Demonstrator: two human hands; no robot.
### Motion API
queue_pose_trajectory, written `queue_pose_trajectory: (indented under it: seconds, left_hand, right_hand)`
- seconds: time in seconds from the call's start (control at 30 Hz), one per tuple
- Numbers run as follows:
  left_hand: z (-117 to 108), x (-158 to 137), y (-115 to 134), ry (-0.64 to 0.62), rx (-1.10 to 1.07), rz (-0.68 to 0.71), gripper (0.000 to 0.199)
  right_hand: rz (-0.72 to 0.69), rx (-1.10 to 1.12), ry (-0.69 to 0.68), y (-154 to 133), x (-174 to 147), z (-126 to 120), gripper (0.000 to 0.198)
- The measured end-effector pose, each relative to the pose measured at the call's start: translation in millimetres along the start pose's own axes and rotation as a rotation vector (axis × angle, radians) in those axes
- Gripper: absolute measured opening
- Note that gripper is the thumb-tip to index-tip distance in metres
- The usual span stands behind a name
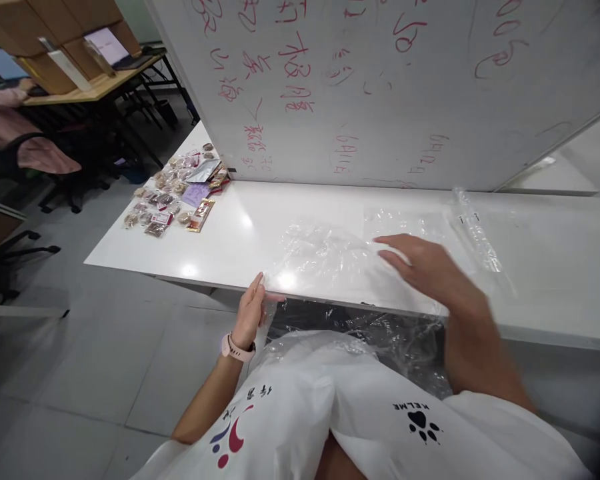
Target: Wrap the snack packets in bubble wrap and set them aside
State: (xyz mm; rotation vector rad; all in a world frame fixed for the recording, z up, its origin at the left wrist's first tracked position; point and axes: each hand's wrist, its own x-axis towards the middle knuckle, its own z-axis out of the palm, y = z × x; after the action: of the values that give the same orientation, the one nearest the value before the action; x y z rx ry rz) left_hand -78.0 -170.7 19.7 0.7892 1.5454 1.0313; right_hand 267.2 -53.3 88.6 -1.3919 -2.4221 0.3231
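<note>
A crumpled sheet of clear plastic film [325,250] lies over the white table's front part, and more see-through plastic hangs below the edge in front of my body. At that edge, my left hand [253,307], with a pink watch strap on its wrist, grips the left border of the film. My right hand [420,263] hovers at the film's right side, thumb and fingers apart, holding nothing I can see. Whether its fingertips touch the film I cannot tell. Behind it is a flat clear plastic piece [405,220]. Further right lies a folded clear plastic bag [477,233].
Several small packaged snacks [165,193] are spread on the table's left end. A whiteboard [380,100] with red handwriting stands along the back of the white table [130,250]. At the far left are a wooden desk [100,87], cardboard boxes [45,33] and a seated person [35,133].
</note>
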Motion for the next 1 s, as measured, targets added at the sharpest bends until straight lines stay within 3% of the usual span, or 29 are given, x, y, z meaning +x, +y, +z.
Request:
queue_pose_trajectory:
  seconds: [0.1,0.17,0.3,0.4,0.47,0.6,0.7,0.9,1.0]
  left_hand:
    - [-5,9,10,0.057,0.125,0.112,0.079]
    - [-11,19,16,0.093,0.285,0.184,0.074]
    - [-34,59,32,0.315,0.696,0.359,0.056]
    - [-65,113,54,0.591,0.954,0.42,0.042]
    - [-87,153,70,0.692,1.11,0.381,0.044]
    - [-121,220,92,0.663,1.338,0.228,0.063]
    - [-133,250,99,0.594,1.375,0.118,0.067]
    - [-142,279,109,0.664,1.249,0.088,0.037]
    - [-137,295,125,0.773,1.201,0.151,0.036]
  right_hand:
    - [-0.154,0.135,-0.306,-28,45,57,0.061]
    - [-0.126,0.077,-0.405,-30,74,100,0.067]
    - [0.055,-0.081,-0.253,-9,122,151,0.064]
    - [0.114,-0.125,-0.142,7,147,161,0.064]
    - [0.106,-0.136,-0.105,11,156,163,0.064]
    - [0.091,-0.153,-0.071,13,158,166,0.063]
    - [0.093,-0.16,-0.067,12,157,168,0.062]
    - [0.098,-0.154,-0.053,8,156,165,0.062]
    - [0.104,-0.159,-0.053,7,156,165,0.062]
